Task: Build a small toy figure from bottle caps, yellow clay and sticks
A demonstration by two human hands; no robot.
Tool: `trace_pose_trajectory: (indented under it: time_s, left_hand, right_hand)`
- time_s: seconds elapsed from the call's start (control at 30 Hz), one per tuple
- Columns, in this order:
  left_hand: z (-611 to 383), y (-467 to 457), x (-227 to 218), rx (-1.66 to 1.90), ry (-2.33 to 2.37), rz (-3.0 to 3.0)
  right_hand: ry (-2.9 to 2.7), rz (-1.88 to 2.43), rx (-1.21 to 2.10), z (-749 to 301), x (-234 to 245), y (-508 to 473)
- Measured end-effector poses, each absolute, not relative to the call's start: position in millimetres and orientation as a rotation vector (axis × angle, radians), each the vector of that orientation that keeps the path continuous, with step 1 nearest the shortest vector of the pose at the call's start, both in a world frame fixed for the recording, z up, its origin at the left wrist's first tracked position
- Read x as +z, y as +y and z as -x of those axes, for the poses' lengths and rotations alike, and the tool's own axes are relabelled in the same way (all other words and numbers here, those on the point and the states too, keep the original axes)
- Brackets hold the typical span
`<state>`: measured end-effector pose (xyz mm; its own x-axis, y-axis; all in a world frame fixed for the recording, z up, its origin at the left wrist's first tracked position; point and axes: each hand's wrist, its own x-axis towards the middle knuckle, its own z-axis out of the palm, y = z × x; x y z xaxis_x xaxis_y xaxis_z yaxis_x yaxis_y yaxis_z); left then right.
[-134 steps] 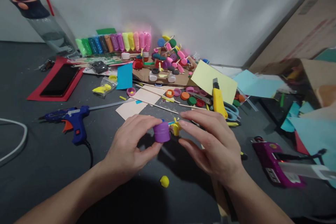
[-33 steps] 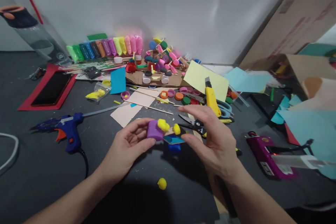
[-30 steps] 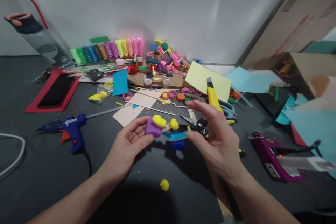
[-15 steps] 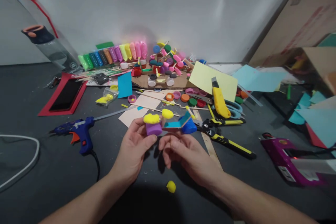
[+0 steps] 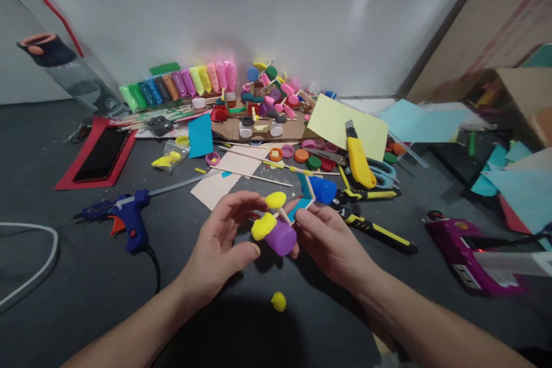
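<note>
A small handmade craft model is raised over the table. It has a purple cap point(image 5: 282, 239) at its near end, a blue cap point(image 5: 324, 190) at its far end, and a folded seat-like piece of blue paper point(image 5: 305, 186) on thin sticks between them. A yellow clay lump point(image 5: 264, 226) sits against the purple cap, with a flattened yellow clay piece point(image 5: 275, 200) just above. My right hand point(image 5: 336, 241) pinches the model around its middle. Beside the purple end, my left hand point(image 5: 218, 247) is open, fingers curved and apart from the thumb. Below lies a loose yellow clay ball point(image 5: 279, 301).
A blue glue gun point(image 5: 129, 215) lies at left, near a phone point(image 5: 103, 154). Wire strippers point(image 5: 375, 230) and a yellow utility knife point(image 5: 360, 161) lie at right. Clay packets point(image 5: 181, 83), coloured caps point(image 5: 302, 155) and sticks fill the back. A purple device point(image 5: 466, 259) stands far right.
The model has turned, its purple end swinging nearer and to the right. My left hand has let go of it, and my right hand has taken hold.
</note>
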<state>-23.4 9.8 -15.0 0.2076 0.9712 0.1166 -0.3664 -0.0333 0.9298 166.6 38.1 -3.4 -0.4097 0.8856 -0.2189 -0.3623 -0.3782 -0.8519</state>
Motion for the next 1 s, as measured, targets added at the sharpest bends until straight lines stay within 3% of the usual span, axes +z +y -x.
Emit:
trace_pose_trajectory:
  time_s: [0.5, 0.8, 1.0]
  left_hand:
    - [31, 0, 0, 1.243, 0.857, -1.584]
    - [30, -2, 1, 1.228, 0.905, -1.589]
    - [23, -1, 1, 1.335, 0.922, -1.229]
  right_hand:
    - [-1.124, 0.946, 1.808, -180, -7, 38]
    - [-1.132, 0.954, 1.813, -179, -3, 37]
    - [-1.141, 0.942, 1.809, -180, -2, 38]
